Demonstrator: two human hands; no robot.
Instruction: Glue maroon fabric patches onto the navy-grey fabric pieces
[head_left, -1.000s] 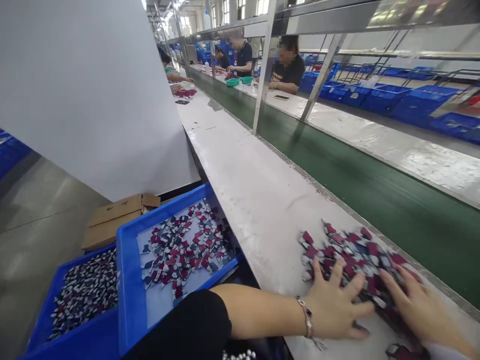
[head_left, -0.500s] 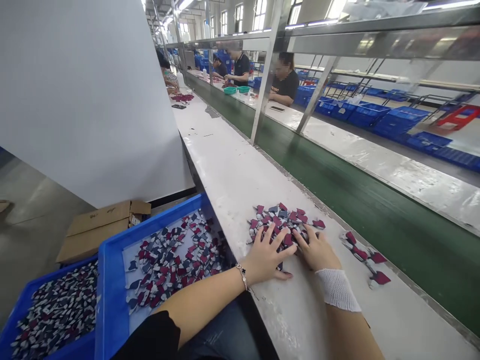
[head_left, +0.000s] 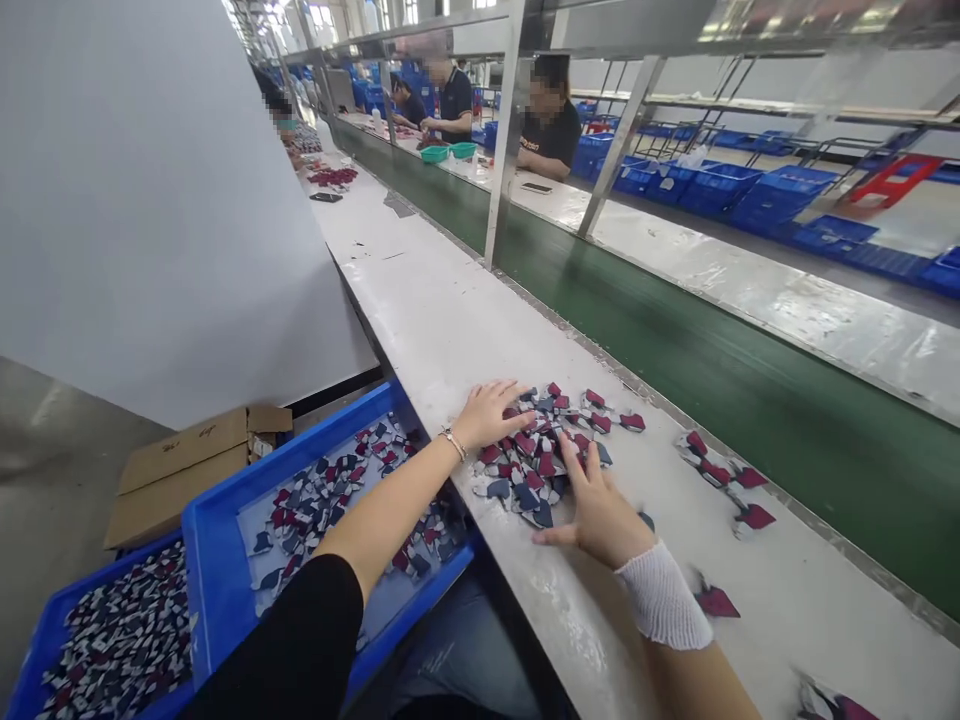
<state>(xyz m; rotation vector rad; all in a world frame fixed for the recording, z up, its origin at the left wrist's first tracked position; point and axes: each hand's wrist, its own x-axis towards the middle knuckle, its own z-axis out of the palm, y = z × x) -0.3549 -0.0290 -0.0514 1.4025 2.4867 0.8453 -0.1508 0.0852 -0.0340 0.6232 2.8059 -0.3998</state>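
A loose heap of flat fabric pieces [head_left: 540, 460] in crimson, navy and grey lies on the white workbench [head_left: 427, 310]. My left hand [head_left: 487, 415] rests flat against the heap's far left edge, fingers together and holding nothing. My right hand [head_left: 592, 505] presses on its near right edge with fingers spread, also empty. A white bandage [head_left: 664, 597] wraps my right wrist, and a thin bracelet [head_left: 452, 441] circles my left. Several stray pieces [head_left: 720, 470] lie to the right of the heap.
Left of the bench sit a blue tray of sorted pieces [head_left: 217, 540], a second blue tray [head_left: 75, 640] and a cardboard box [head_left: 180, 475]. A white partition [head_left: 150, 200] stands behind them. A green conveyor belt [head_left: 675, 350] runs along the right, with co-workers [head_left: 551, 125] beyond.
My hands have separated, the left moving to the heap's far side and the right drawing back nearer me. The heap has spread out slightly, and more stray pieces show at the right.
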